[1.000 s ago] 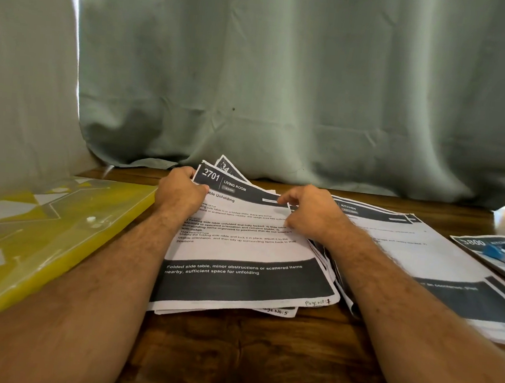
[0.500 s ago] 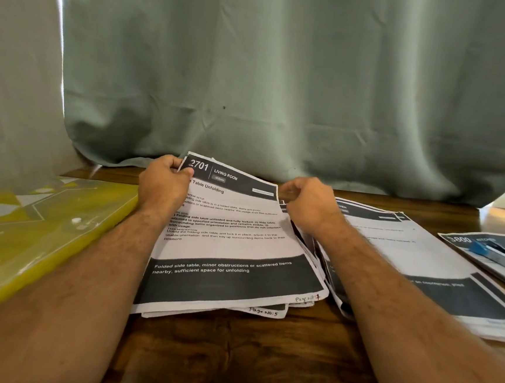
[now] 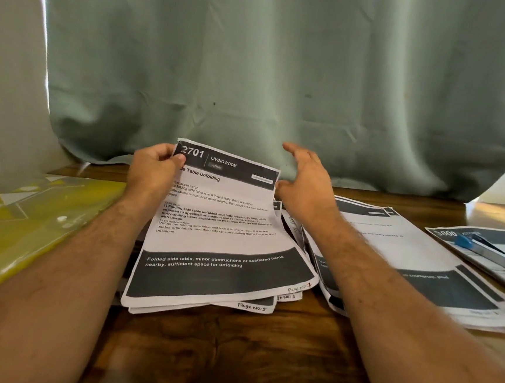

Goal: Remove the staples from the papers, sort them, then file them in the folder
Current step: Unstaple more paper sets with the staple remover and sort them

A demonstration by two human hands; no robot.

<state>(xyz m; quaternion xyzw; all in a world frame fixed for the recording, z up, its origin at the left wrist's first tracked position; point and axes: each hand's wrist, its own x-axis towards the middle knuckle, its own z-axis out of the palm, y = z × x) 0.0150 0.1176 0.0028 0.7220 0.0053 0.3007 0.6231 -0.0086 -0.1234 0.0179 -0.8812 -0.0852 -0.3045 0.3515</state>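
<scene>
A printed sheet headed "2701 LIVING ROOM" (image 3: 221,219) tops a loose pile of papers at the table's middle, its far end lifted. My left hand (image 3: 152,170) pinches the sheet's top left corner. Beside the top right corner hovers my right hand (image 3: 304,177), fingers spread and holding nothing. A second pile of papers (image 3: 416,254) lies to the right, partly under my right forearm. The yellow plastic folder (image 3: 25,226) lies flat at the left. On another sheet at the far right rests a blue and grey staple remover (image 3: 490,252).
A grey-green curtain (image 3: 285,81) hangs close behind the wooden table (image 3: 230,357). Bare wood shows along the near edge between my forearms.
The top sheet's far end has risen higher in my left hand. My right hand has let go of the sheet's right corner and opened beside it.
</scene>
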